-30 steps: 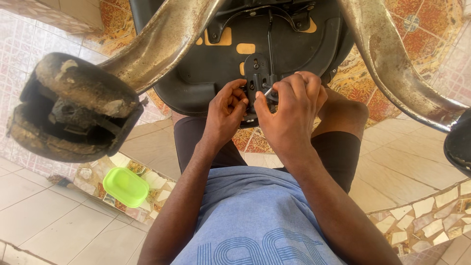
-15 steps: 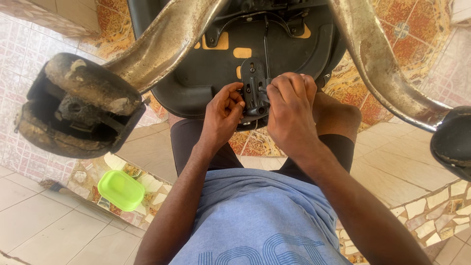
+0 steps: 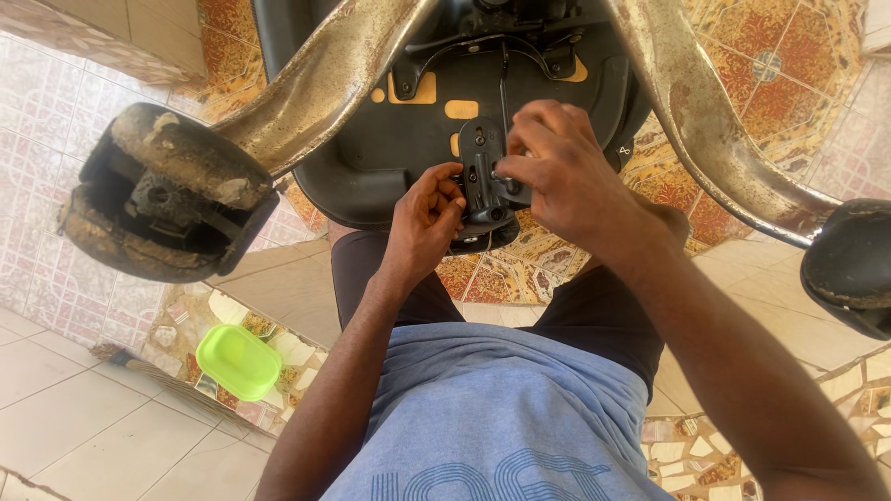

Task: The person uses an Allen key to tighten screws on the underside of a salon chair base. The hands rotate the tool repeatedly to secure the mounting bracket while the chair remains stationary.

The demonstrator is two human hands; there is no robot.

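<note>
Fingers of both hands close around a small black bracket (image 3: 483,181) bolted to the underside of an upturned black chair seat (image 3: 371,148), just above the middle of the frame. On the left hand (image 3: 422,227) the fingertips (image 3: 452,199) are curled in and pressed against the bracket's left edge, the thumb tucked beneath them. On the right hand (image 3: 561,176), which comes in from the right, the fingers (image 3: 524,139) are bent down over the bracket's upper right side, pinching at it; whether anything small sits between them cannot be told, since the knuckles hide the tips. So the bracket lies between the two hands, touched on both sides, its lower end showing below the fingertips.

Two worn metal chair legs (image 3: 325,83) branch out across the top of the frame, one toward the upper left and one toward the right. A scuffed caster wheel (image 3: 167,195) ends the left one, and another dark caster (image 3: 849,264) sits at the right edge. Low in the left of the frame, a bright green plastic container (image 3: 238,360) rests on the tiled floor (image 3: 74,417), well apart from the hands.
</note>
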